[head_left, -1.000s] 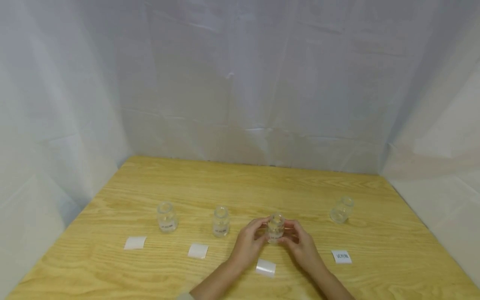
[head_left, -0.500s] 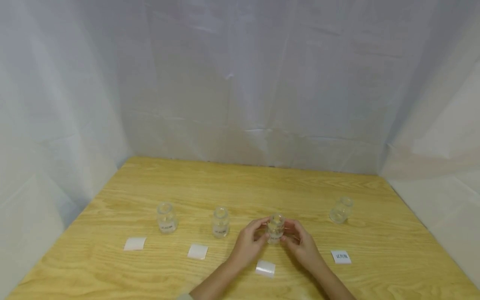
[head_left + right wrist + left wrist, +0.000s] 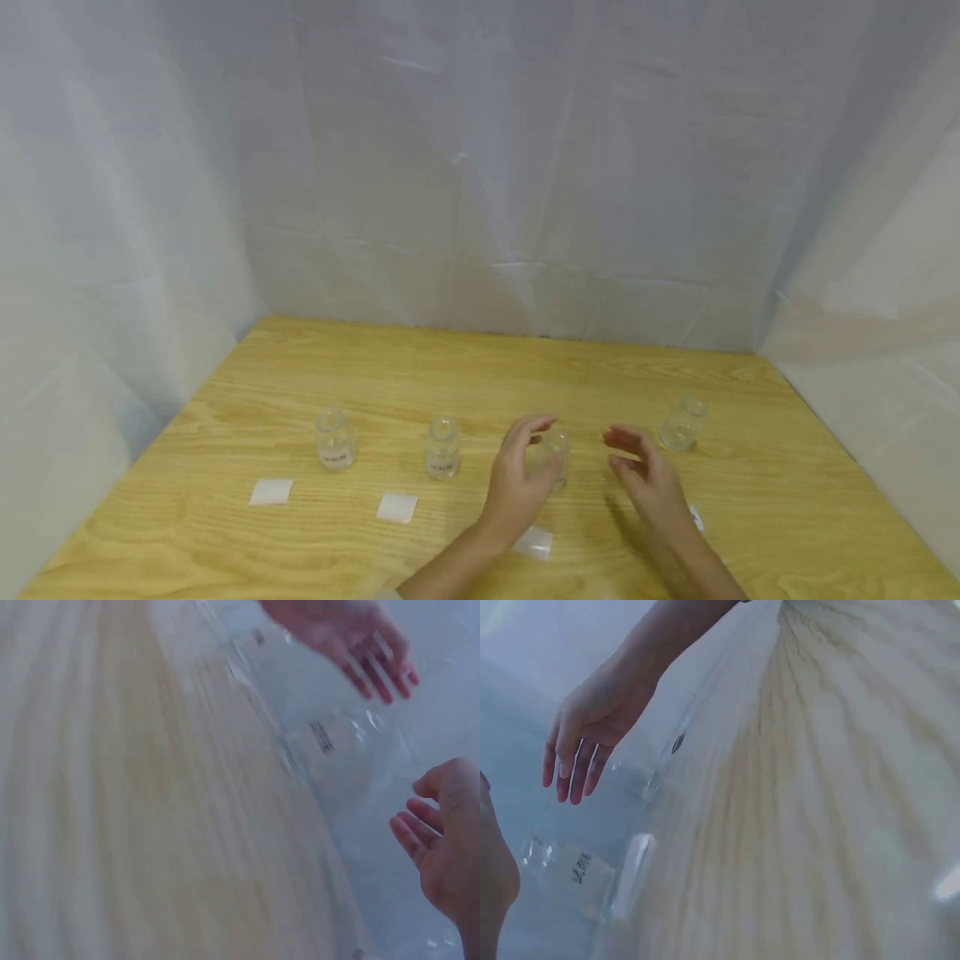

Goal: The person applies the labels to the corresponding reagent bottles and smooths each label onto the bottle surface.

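Observation:
A small clear glass jar (image 3: 557, 447) stands upright on the table with a printed label on its side, plain in the left wrist view on the jar (image 3: 577, 877). My left hand (image 3: 517, 487) is beside it, fingers loosely bent, partly covering the jar in the head view. In the right wrist view a gap shows between that hand (image 3: 349, 641) and the jar (image 3: 345, 746). To the right, my right hand (image 3: 651, 483) hangs apart from the jar, fingers relaxed and holding nothing. A shiny backing piece (image 3: 535, 543) lies below the left wrist, partly hidden.
Two labelled glass jars (image 3: 335, 439) (image 3: 442, 448) stand to the left, with white squares (image 3: 272, 492) (image 3: 397, 507) in front. Another jar (image 3: 684, 425) stands at the right. A printed label (image 3: 697, 517) there is mostly hidden by my right wrist. White sheeting (image 3: 480, 167) surrounds the wooden table (image 3: 375, 367).
Both hands have let go of the jar, which stays in place. My right hand has moved right, over the printed label; my left has shifted slightly right and up.

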A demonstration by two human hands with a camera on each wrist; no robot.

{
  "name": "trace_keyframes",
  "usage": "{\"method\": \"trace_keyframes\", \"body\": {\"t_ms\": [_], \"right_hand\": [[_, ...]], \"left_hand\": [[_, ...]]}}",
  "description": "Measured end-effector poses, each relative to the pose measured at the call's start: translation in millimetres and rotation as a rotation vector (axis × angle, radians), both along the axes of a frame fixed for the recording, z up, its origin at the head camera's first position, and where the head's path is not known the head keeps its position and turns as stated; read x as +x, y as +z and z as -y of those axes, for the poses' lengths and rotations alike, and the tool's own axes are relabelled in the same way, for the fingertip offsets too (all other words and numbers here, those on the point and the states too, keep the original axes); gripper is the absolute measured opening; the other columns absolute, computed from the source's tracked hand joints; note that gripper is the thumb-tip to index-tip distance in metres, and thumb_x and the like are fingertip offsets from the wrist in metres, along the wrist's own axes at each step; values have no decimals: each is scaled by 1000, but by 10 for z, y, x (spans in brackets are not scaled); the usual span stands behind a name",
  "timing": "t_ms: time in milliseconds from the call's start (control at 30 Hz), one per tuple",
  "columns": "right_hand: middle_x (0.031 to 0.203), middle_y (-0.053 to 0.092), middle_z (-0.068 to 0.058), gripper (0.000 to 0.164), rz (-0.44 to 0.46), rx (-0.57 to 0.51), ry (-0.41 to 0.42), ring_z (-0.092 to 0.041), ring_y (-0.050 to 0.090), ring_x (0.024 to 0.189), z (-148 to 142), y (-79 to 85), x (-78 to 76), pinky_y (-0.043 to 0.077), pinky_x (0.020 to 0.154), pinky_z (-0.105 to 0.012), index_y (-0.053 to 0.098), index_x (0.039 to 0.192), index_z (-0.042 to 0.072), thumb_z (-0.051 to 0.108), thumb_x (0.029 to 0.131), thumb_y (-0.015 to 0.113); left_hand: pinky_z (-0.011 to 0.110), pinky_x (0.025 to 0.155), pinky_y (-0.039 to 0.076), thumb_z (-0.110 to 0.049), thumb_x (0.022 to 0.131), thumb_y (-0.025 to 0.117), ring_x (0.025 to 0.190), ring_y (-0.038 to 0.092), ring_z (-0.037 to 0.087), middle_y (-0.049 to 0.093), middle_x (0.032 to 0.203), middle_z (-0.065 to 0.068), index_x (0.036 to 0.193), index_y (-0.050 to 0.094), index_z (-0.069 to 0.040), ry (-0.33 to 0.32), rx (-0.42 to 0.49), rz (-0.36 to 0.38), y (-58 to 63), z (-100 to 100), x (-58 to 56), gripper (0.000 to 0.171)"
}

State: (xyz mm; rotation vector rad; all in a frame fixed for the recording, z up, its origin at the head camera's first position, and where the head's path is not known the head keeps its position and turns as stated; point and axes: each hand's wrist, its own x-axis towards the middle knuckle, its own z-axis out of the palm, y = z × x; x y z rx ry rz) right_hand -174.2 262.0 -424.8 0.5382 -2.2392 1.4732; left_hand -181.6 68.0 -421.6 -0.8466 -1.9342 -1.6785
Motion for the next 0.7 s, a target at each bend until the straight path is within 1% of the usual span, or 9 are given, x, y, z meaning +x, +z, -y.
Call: {"method": "trace_keyframes", "body": {"t_ms": [133,200,300,367,400,500,567,633,700], "right_hand": [[111,55,-21,32,-58,-17,-100,-11,53,102,-324,185,3,45,81,-15,45,119,-9,-11,88,52],[110,57,-14,29,-59,-28,-184,-7,53,101,-484,255,-4,44,80,-13,47,118,-9,-9,89,52],[105,59,0,25,-27,-34,-321,-2,53,96,-702,291,-46,44,77,-10,48,114,-10,-6,90,53],[103,58,5,25,26,-18,-381,2,52,93,-832,265,-87,44,74,-9,48,114,-10,-1,92,53],[105,57,2,26,56,-8,-389,4,52,91,-889,245,-114,44,73,-9,47,115,-11,2,93,52],[114,52,-14,35,158,-8,-333,8,50,90,-1023,165,-199,46,74,-12,41,121,-13,9,96,49],[117,48,-20,41,211,-33,-269,7,50,90,-1083,106,-260,48,76,-15,38,125,-14,14,97,48],[118,49,-14,45,257,-97,-193,6,52,91,-1127,45,-310,48,77,-17,34,128,-14,17,98,47],[114,53,-1,47,283,-181,-119,3,54,93,-1149,-13,-346,49,79,-19,32,129,-14,17,98,47]], "left_hand": [[31,91,42,4,84,60,110,47,20,52,119,10,120,49,2,-58,-41,-71,231,-288,42,38],[28,91,43,-2,87,60,110,47,17,52,119,7,121,48,0,-89,-62,-35,300,-459,42,36],[25,89,43,-11,91,58,106,48,13,51,118,2,122,49,-4,-105,-81,109,334,-731,10,33],[24,87,44,-18,91,58,104,49,11,51,118,-1,122,51,-7,-97,-75,262,327,-904,-26,34],[23,85,45,-19,91,59,103,49,10,51,118,-2,122,52,-8,-79,-73,334,316,-989,-52,34],[24,82,45,-21,87,64,101,51,14,53,118,0,122,53,-8,2,-78,482,256,-1216,-158,39],[28,86,45,-22,86,65,107,50,18,52,121,3,125,52,-8,46,-93,545,205,-1341,-240,44],[33,93,41,-22,84,66,113,48,22,51,126,7,128,50,-8,74,-106,573,143,-1445,-322,49],[35,99,36,-24,84,67,119,44,24,49,130,7,130,49,-8,77,-104,600,76,-1530,-389,52]]}}
